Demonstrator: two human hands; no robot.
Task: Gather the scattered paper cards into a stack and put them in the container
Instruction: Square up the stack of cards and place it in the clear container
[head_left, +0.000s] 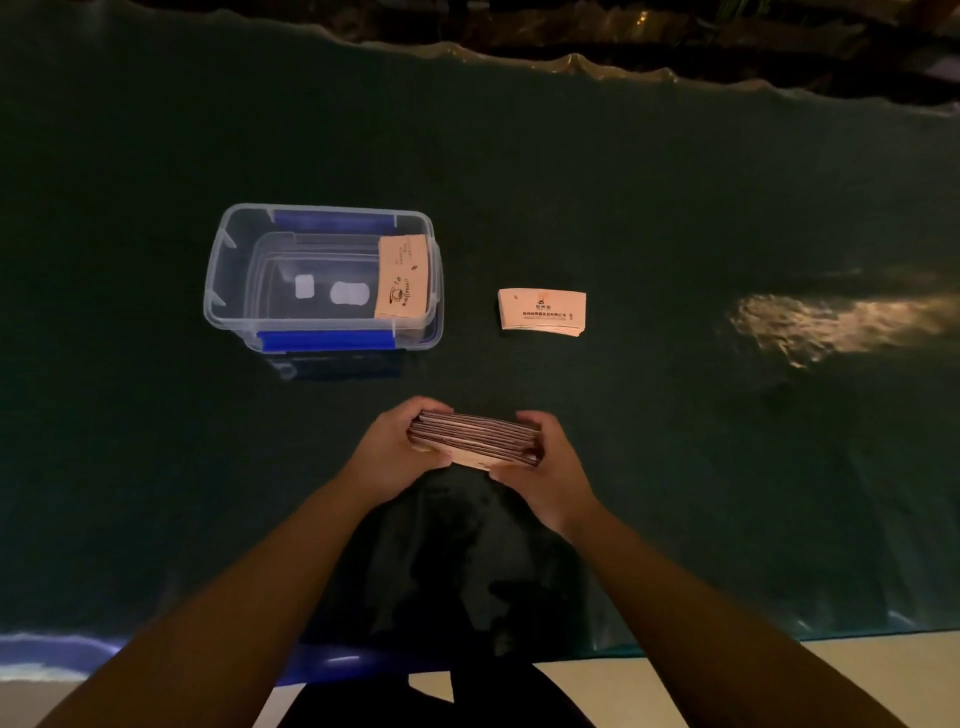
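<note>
Stack of cards (475, 439) sits between both hands: left hand (397, 452) at its left end, right hand (545, 470) at its right end, above the table cover (675, 208). Container (322, 278) lies beyond the left hand, slightly further left. Inside it, cards (402, 276) lean against its right wall. Second pile of cards (542, 310) lies on the cover beyond the right hand, right of the container, apart from it.

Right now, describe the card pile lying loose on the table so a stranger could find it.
Start at the clear bin on the dark table. Right of it, apart, lies a small card pile. Unlike the stack in both hands, or the cards inside the bin, nothing touches it.
</note>
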